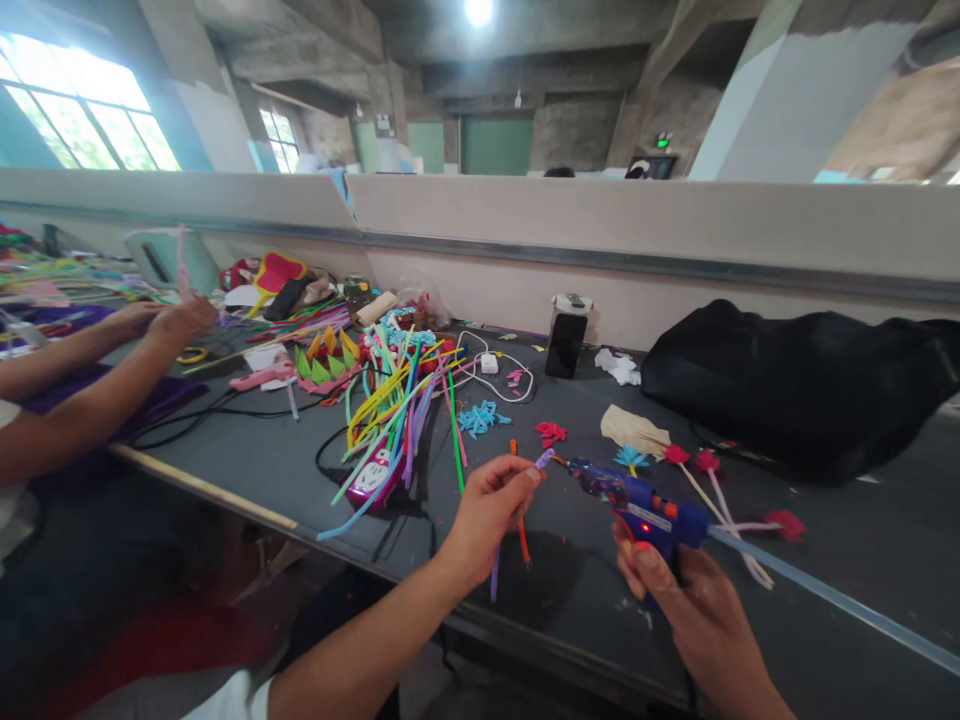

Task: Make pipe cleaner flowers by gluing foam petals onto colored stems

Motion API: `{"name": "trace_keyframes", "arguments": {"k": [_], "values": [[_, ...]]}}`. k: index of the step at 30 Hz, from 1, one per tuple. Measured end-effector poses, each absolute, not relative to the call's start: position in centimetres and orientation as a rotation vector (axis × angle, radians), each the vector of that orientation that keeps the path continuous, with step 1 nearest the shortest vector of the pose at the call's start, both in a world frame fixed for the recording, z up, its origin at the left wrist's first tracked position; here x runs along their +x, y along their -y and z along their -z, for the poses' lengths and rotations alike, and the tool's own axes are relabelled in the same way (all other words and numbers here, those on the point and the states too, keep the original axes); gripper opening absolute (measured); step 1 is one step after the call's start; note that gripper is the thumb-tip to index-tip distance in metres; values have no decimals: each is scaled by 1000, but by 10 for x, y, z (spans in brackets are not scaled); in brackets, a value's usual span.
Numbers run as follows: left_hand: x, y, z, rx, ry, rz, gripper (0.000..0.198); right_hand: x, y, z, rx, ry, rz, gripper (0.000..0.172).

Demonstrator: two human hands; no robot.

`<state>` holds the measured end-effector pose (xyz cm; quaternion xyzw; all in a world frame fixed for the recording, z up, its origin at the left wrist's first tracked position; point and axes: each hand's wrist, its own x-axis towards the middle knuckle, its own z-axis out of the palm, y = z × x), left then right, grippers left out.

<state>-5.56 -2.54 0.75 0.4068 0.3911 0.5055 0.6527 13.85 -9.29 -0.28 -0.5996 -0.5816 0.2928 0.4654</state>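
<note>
My left hand [495, 515] pinches a purple pipe cleaner [545, 459], whose short top end sticks out past the fingertips while its stem hangs below the hand. In my right hand [675, 590] is a blue glue gun [637, 505] with a lit red light and a long clear glue stick [840, 596] coming out of its back. The nozzle is at the purple tip; I cannot tell whether they touch. An orange pipe cleaner [523, 540] lies behind my left hand. Further off are a pile of red pieces [551, 433] and a pile of blue pieces [484, 418].
Several finished pipe-cleaner flowers [707, 461] lie right of the glue gun. A bundle of colourful pipe cleaners [405, 400] rests over a purple power strip [375, 478]. A phone [566, 345] and a black bag [787, 390] stand behind. At left, another person's hands [180, 320] work.
</note>
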Motion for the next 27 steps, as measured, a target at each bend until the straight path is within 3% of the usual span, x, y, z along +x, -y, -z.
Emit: {"name": "trace_keyframes", "arguments": {"k": [19, 27], "values": [[-55, 26, -7, 946, -916, -1163, 23, 140, 91, 3, -1427, 1456, -712, 43], [-58, 22, -4, 928, -903, -1206, 22, 149, 78, 27, -1522, 1577, -217, 35]]}}
